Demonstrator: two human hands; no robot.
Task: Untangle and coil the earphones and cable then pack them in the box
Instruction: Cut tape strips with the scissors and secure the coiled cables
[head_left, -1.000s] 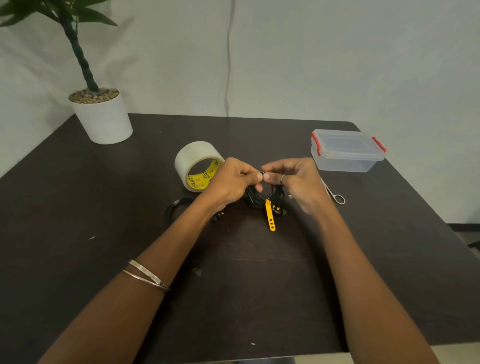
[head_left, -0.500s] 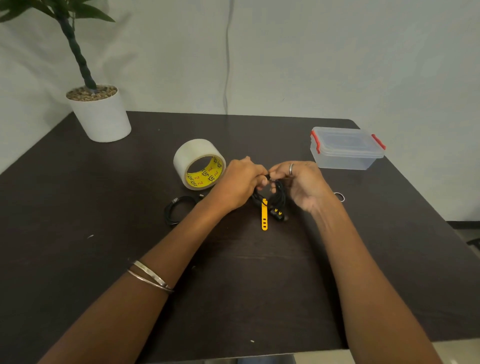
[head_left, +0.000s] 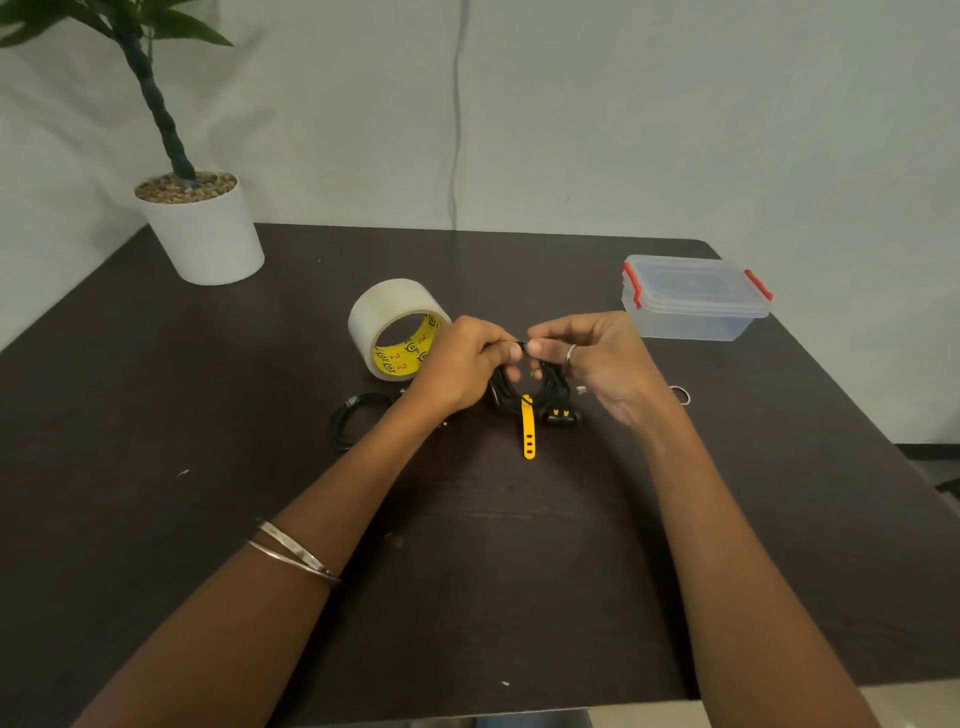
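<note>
Both grips, the left hand (head_left: 462, 364) and right hand (head_left: 597, 358), pinch the tangled black earphone bundle with a yellow strap (head_left: 535, 400) just right of the clear tape roll (head_left: 395, 327). A second black coiled cable (head_left: 353, 421) lies below that roll on the dark surface (head_left: 519, 571). The clear lidded plastic box with red clips (head_left: 693, 299) sits closed, well right of the roll; its contents cannot be made out.

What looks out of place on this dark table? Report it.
Little stands out. The clear plastic box with red clips has its lid on, though packing is the goal. A second black coiled cable lies loose beside the left hand.
</note>
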